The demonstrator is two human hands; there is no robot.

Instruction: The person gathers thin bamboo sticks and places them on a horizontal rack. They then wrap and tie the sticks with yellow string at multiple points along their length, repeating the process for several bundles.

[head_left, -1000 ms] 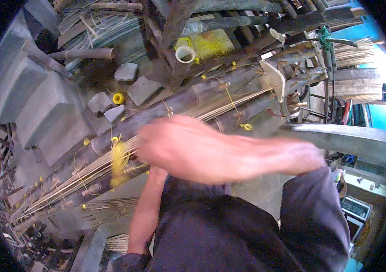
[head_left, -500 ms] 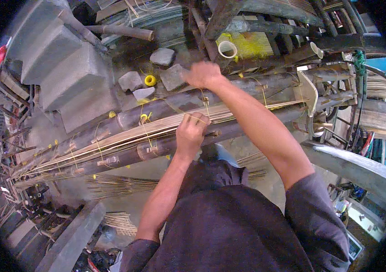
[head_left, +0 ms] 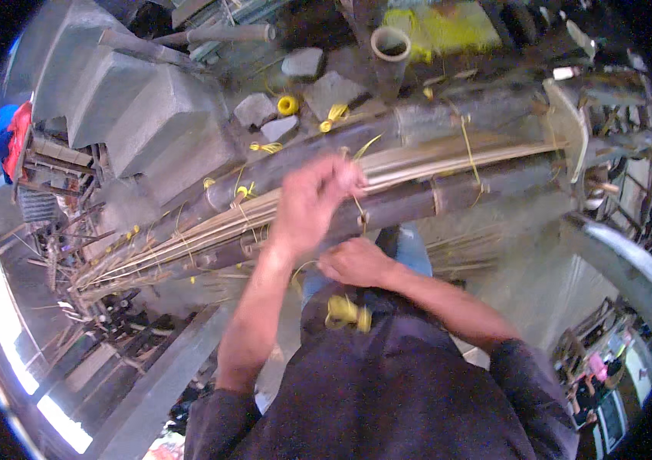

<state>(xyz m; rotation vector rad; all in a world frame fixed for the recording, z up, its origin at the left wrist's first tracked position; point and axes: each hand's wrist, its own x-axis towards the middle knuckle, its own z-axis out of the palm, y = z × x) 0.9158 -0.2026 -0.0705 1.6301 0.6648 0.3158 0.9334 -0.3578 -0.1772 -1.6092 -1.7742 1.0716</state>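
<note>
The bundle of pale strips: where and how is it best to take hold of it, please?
Probably across the bare stretch of the pale strips between the left hand and the yellow tie further right, coming from above. The bundle is long and narrow, and dark poles flank both long sides, so side access looks poorer.

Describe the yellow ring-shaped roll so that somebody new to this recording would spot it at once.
Start from the grey steps at the upper left. Just to their right lies a cluster of grey stone blocks, with the yellow roll among them. It is a compact ring with a hole in its middle, unlike the looser yellow bundle to its right.
</note>
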